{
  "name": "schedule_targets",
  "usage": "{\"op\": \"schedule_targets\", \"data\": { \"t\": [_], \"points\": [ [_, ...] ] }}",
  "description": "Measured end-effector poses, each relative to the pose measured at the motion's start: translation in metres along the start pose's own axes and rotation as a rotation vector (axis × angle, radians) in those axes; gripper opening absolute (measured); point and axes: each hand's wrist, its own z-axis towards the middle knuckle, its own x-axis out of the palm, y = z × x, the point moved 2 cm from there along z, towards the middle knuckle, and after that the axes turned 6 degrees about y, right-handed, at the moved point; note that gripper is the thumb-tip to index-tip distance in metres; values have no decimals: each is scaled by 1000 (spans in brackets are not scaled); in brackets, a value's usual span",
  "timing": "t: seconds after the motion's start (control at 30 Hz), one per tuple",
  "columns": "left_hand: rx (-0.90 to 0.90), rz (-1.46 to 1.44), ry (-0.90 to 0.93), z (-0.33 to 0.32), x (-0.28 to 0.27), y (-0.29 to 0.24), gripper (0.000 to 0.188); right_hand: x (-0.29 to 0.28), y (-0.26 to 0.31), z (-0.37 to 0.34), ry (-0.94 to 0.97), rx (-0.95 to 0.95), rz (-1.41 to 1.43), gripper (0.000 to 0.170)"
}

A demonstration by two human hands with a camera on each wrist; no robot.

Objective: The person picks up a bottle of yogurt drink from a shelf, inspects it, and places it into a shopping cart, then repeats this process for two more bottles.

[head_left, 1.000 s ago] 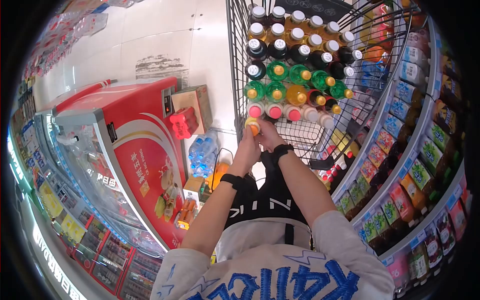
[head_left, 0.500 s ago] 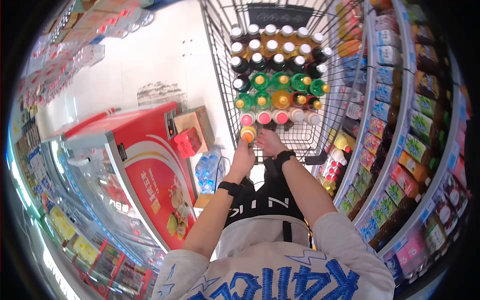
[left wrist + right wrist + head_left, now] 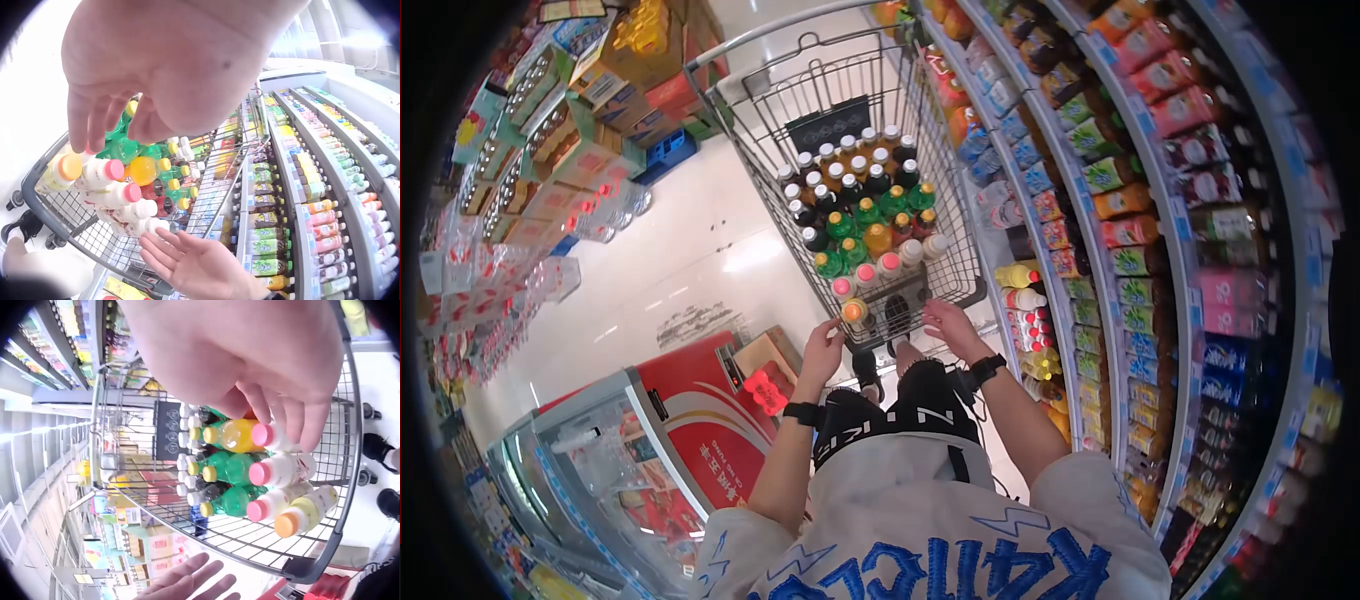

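Rows of drink bottles stand in a wire shopping cart [image 3: 972,262]. At the near left corner of the load is an orange-capped bottle [image 3: 306,512], with pink-capped white bottles [image 3: 284,470] beside it. Green bottles [image 3: 234,467] with yellow caps come behind. My left hand [image 3: 825,345] hovers by the near left corner, close to the orange-capped bottle, fingers relaxed and holding nothing. Over the near right side, my right hand [image 3: 948,322] is empty too; its palm and loosely spread fingers show in the left wrist view.
Drink shelves [image 3: 1135,250] run along the cart's right side. At the left stand a red and glass freezer [image 3: 690,420], a red bottle pack [image 3: 768,391] on a carton, and stacked cases [image 3: 560,150] farther off. Yellow-capped and red-capped bottles line the lowest shelf.
Both hands have come off the orange-capped bottle and moved apart to either side. That bottle now stands in the cart's near left corner. The head view has turned and the cart appears farther away.
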Motion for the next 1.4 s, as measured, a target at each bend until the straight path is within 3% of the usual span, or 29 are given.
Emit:
{"op": "schedule_targets", "data": {
  "t": [0.23,0.5,0.63,0.7,0.77,0.97,1.03,1.17,1.27,1.4],
  "points": [
    [45,23,188,-56,25,-41,41,7,-43,-141,35,-196,198,37],
    [162,113,504,-85,116,-118,42,-33,-52,-229,-101,-391,198,35],
    [192,223,608,-101,173,-169,41,-62,-30,-268,-122,-532,252,37],
    [329,157,699,-114,208,-199,41,-78,-22,-292,-127,-612,286,37],
    [352,174,749,-126,244,-227,39,-97,-13,-324,-136,-691,314,37],
    [627,68,924,-178,361,-317,31,-174,-11,-408,-342,-903,381,35],
    [642,17,972,-193,393,-342,30,-196,-7,-431,-407,-1028,409,31],
    [765,-58,1014,-221,436,-397,27,-216,25,-484,-465,-1174,398,26],
    [963,-123,1047,-241,456,-444,28,-231,53,-519,-606,-1295,265,22],
    [920,-222,1119,-266,481,-508,29,-236,99,-572,-768,-1491,137,20]
  ]
}}
